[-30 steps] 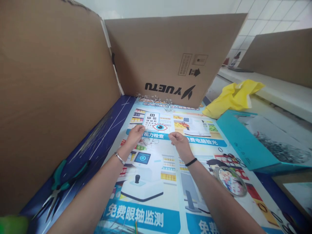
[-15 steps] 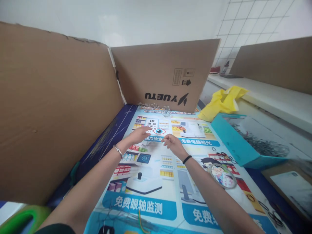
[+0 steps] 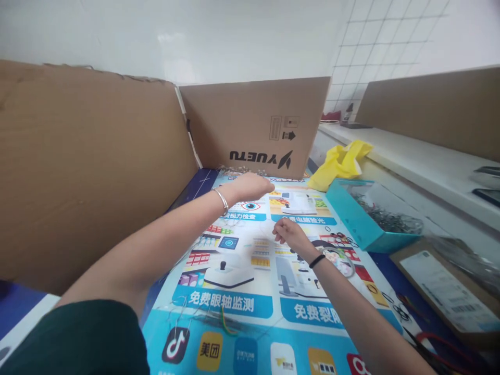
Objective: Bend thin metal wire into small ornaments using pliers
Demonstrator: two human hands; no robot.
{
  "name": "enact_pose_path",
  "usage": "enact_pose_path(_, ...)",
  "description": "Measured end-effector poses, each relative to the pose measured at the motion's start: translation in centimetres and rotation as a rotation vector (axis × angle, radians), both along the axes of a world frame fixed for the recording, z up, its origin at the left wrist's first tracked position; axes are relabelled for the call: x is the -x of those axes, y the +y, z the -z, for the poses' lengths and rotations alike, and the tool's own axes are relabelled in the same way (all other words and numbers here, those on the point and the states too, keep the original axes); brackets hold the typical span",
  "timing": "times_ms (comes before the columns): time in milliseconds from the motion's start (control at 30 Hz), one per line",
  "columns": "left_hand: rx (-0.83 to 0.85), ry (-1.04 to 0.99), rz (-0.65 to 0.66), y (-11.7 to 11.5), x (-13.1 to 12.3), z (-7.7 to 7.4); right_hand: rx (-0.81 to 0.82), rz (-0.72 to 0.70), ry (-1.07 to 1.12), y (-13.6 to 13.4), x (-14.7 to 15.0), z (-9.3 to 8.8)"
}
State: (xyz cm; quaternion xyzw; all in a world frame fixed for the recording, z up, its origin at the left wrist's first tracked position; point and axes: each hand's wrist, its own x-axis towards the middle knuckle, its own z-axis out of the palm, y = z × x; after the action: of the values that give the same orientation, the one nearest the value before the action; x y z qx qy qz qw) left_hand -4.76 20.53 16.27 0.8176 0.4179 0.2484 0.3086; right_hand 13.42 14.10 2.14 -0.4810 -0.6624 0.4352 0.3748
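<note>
My left hand (image 3: pixel 253 186), with a silver bangle at the wrist, reaches over the far part of a printed poster sheet (image 3: pixel 234 265). Its fingers are closed, and anything in them is too small or hidden to name. Just beyond it lies a tangle of thin, shiny wire-like pieces (image 3: pixel 244 170) along the far edge. Nearer to me and to the right, my right hand (image 3: pixel 287 230), a black band on its wrist, hovers over the middle of the poster. Its fingers are curled together, and I cannot make out what they hold.
Cardboard panels (image 3: pixel 97 172) stand at left and back. On the right are a turquoise box (image 3: pixel 375 240) of metal wire pieces, yellow crumpled material (image 3: pixel 339 164), black rings (image 3: pixel 341 239), a round clear item (image 3: pixel 344 263) and a labelled parcel (image 3: pixel 449 286). Loose thin wires (image 3: pixel 219 320) lie in front.
My left hand has moved forward and right toward the far edge. My right hand has shifted slightly right and nearer. The view has shifted, showing more of the poster's near part.
</note>
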Motion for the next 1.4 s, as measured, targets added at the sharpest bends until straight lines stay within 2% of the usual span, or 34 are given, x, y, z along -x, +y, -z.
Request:
enact_pose_path(100,-0.031,0.023,-0.028,-0.8,0.6,-1.9,0.006,-0.007,-0.003,-0.5,0.1,0.1)
enact_pose_path(200,-0.051,0.045,-0.065,-2.8,1.0,-1.8,-0.002,-0.041,0.005,-1.1,0.7,-0.2)
enact_pose_path(300,-0.085,0.035,-0.116,-5.4,1.0,0.1,-0.019,-0.075,0.012,-2.0,1.1,-0.8)
enact_pose_path(467,-0.016,0.026,-0.186,-9.5,0.6,4.1,-0.071,-0.126,-0.001,-3.4,0.8,-1.1)
enact_pose_path(667,0.107,-0.038,-0.126,-12.8,0.0,8.0,-0.170,-0.106,-0.061,-5.1,-0.4,-0.4)
enact_pose_path(867,0.151,-0.117,-0.140,-14.0,-1.4,11.3,-0.294,-0.018,-0.186,-7.1,-1.3,0.5)
enact_pose_path(1033,0.198,-0.128,-0.128,-14.5,-2.2,12.4,-0.387,0.062,-0.288,-7.8,-1.1,1.3)
enact_pose_path(1100,0.199,-0.106,-0.167,-14.5,-2.4,12.8,-0.420,0.072,-0.320,-7.8,-0.9,1.3)
enact_pose_path(1267,0.148,-0.091,-0.235,-14.2,-2.7,14.1,-0.469,0.033,-0.403,-7.8,-1.1,1.1)
enact_pose_path(1400,0.148,-0.131,-0.268,-14.0,-2.8,14.9,-0.444,0.102,-0.497,-7.7,-2.4,0.5)
